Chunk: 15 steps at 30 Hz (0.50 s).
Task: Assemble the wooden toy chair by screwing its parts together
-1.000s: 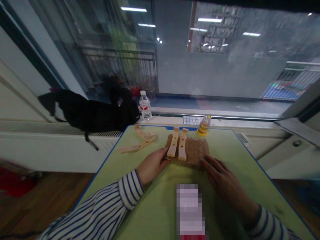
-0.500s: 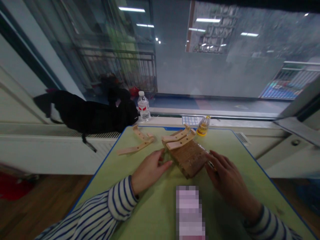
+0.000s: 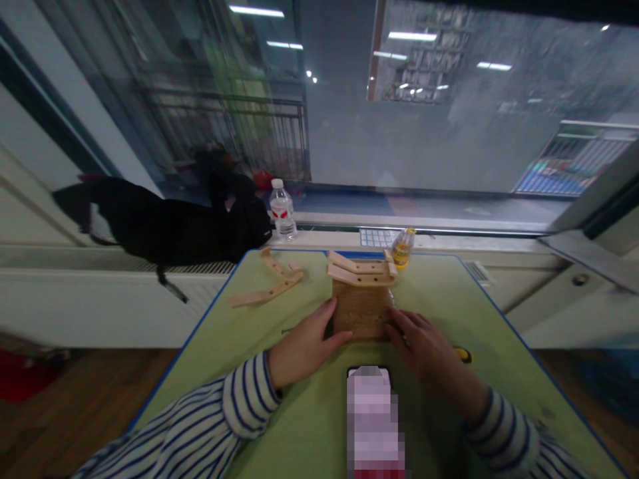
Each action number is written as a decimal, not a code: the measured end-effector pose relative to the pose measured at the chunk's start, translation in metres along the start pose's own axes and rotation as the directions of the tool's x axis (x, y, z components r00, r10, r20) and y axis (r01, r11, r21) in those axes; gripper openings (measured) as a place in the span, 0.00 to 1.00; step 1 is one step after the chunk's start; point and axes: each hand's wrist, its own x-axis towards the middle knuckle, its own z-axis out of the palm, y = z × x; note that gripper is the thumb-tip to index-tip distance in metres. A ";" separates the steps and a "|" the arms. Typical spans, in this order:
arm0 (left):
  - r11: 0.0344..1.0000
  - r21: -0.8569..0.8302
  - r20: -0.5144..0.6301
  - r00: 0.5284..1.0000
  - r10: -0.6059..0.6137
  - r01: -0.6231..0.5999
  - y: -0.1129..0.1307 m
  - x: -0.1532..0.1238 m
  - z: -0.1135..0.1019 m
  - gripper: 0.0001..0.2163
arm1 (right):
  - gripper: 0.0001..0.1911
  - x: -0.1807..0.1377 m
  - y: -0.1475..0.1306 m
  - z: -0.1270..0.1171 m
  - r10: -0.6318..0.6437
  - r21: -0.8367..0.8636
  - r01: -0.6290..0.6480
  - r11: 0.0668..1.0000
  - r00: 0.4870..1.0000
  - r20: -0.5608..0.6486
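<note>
A brown wooden board with small holes lies on the green table. Two pale wooden bars lie across its far end. My left hand rests at the board's left edge, fingers stretched against it. My right hand rests at the board's right near corner, fingers flat and apart. Both sleeves are blue-and-white striped.
Two loose pale wooden strips lie at the table's far left. A small yellow bottle and a water bottle stand by the window sill. A black bag lies on the sill. A blurred phone lies near me. A small yellow object shows behind my right hand.
The board has been turned on the table, from lying wide with the bars pointing away to standing lengthwise with the bars across its far end. Both hands followed it.
</note>
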 end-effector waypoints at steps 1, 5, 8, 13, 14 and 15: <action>0.999 0.039 -0.004 1.000 -0.014 0.014 -0.001 -0.002 0.000 0.29 | 0.19 0.001 -0.003 0.000 -0.004 -0.001 0.004 1.000 1.000 0.006; 0.992 0.121 0.011 1.000 -0.022 0.020 -0.002 -0.013 -0.001 0.30 | 0.18 -0.004 -0.017 0.000 -0.028 -0.008 0.028 1.000 0.999 0.032; 0.991 0.133 0.008 1.000 -0.029 0.028 -0.004 -0.021 -0.003 0.31 | 0.19 -0.010 -0.020 -0.002 -0.060 -0.017 0.061 0.998 0.997 0.051; 0.992 0.124 0.009 1.000 -0.026 0.024 -0.005 -0.025 -0.006 0.33 | 0.21 -0.027 0.008 -0.012 -0.070 -0.075 0.075 0.994 0.996 0.062; 0.992 0.127 0.012 0.999 -0.031 0.029 -0.005 -0.025 -0.006 0.33 | 0.21 -0.032 0.017 -0.015 -0.059 -0.092 0.065 0.994 0.996 0.064; 0.991 0.130 0.015 0.999 -0.037 0.035 -0.004 -0.024 -0.006 0.34 | 0.19 -0.038 0.025 -0.017 -0.051 -0.107 0.057 0.993 0.997 0.066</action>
